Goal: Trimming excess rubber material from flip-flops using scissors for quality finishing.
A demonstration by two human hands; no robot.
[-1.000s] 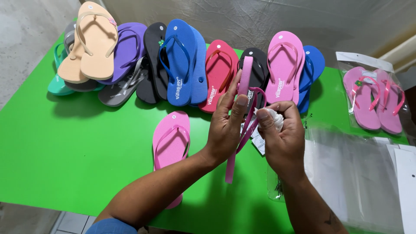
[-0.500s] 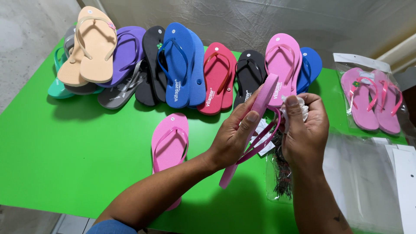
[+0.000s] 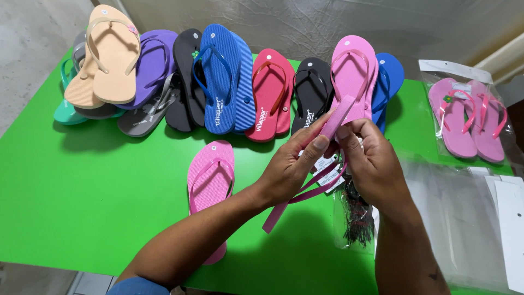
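We see the left hand (image 3: 292, 166) and right hand (image 3: 371, 161) both closed on one pink flip-flop (image 3: 305, 169) held edge-on above the green table (image 3: 82, 191). One matching pink flip-flop (image 3: 210, 183) lies flat just left — two more sit bagged (image 3: 466, 117) at right.

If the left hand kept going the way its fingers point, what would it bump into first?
Probably the upright pink flip-flop in the row at the back; the left hand, holding a pink sandal edge-on, points up and right toward it. Depth is hard to judge.
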